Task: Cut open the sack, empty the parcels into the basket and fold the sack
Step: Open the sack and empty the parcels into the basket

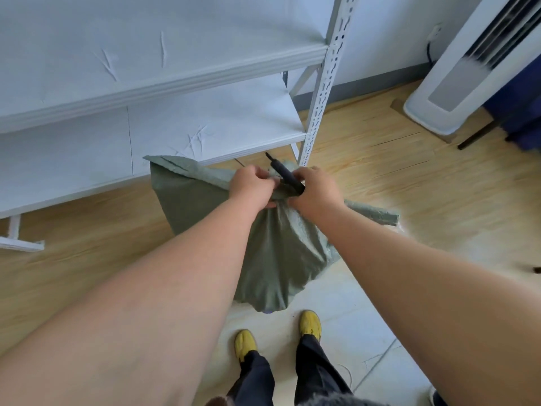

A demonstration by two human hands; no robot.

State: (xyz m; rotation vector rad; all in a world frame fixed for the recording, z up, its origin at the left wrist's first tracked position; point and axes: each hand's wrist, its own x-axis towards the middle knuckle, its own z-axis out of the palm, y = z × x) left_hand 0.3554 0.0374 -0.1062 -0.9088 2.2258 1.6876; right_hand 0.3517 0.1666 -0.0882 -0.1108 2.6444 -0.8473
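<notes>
A grey-green woven sack [272, 259] stands on the floor in front of my feet, its top bunched into a neck. My left hand [253, 186] grips that gathered neck from the left. My right hand [314, 190] is closed on a black utility knife [285, 174] whose blade points up and away to the left, just above the sack's neck. Flaps of the sack's mouth spread out to the left [172, 171] and right [374, 213]. No parcels or basket are visible.
A white metal shelf rack [164, 86] stands right behind the sack, its perforated post [319, 106] just beyond my hands. A white tower unit [456, 89] stands at the back right on the wooden floor. My yellow shoes [310, 322] are on pale tiles.
</notes>
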